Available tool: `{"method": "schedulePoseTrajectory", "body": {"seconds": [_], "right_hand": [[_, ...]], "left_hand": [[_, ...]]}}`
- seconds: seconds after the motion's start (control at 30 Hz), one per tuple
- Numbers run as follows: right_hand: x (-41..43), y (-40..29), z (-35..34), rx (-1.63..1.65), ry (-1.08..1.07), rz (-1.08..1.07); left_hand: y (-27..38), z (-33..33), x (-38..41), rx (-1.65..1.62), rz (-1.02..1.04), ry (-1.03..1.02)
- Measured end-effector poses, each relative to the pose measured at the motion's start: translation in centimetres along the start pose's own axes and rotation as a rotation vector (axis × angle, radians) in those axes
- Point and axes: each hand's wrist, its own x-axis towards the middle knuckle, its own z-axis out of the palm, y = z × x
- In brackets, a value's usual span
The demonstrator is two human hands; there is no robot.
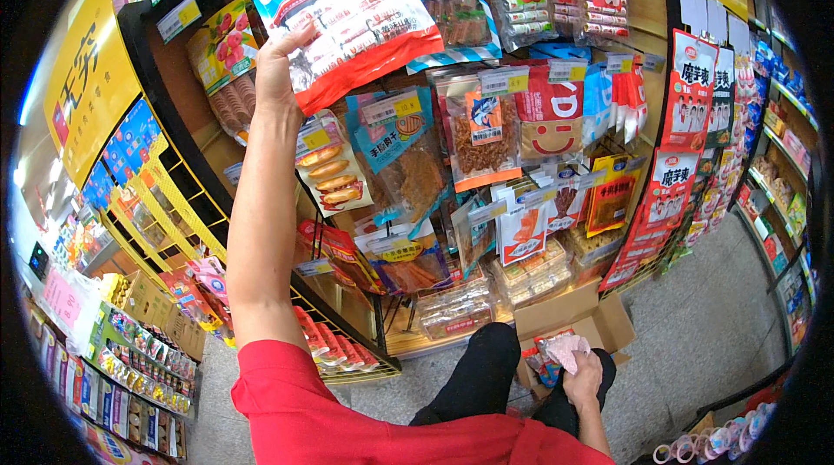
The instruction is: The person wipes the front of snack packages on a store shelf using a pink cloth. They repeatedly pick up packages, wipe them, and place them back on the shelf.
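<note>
My left hand (281,67) is raised at the upper left, gripping the left edge of a blue, white and red bag of wrapped hawthorn snacks (355,25). That bag is in front of the upper hooks of the rack, beside a yellow snack bag (228,54). Low at the right, my right hand (582,377) holds a crumpled pink cloth (565,349) near my knee. Just behind the cloth an open cardboard box (609,328) stands on the floor, with red and blue packets (535,361) inside.
Hanging bags, among them dried meat (407,165), fill the rack with price tags (505,80). Boxed pastries (456,312) lie on its bottom shelf. A yellow wire rack (163,198) borders the left, and red packets (677,171) hang at the right.
</note>
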Motion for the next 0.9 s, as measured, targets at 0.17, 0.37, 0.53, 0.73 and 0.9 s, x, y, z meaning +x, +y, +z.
{"method": "schedulePoseTrajectory", "body": {"seconds": [0.17,0.37,0.53,0.73,0.9], "right_hand": [[-0.2,0.5,0.0,-0.006,-0.03,0.028],[-0.2,0.4,0.0,0.009,-0.038,0.03],[-0.1,0.5,0.1,0.019,-0.027,0.028],[-0.2,0.0,-0.2,0.03,0.009,0.021],[-0.1,-0.3,-0.8,0.006,-0.003,0.044]], "left_hand": [[0.0,1.9,-1.2,-0.039,-0.025,-0.02],[0.6,2.0,-1.2,-0.068,-0.082,-0.025],[-0.7,-0.5,1.2,0.078,-0.092,0.146],[-2.0,-1.6,2.3,0.304,-0.089,0.352],[-2.8,-1.8,4.1,0.347,-0.099,0.362]]}}
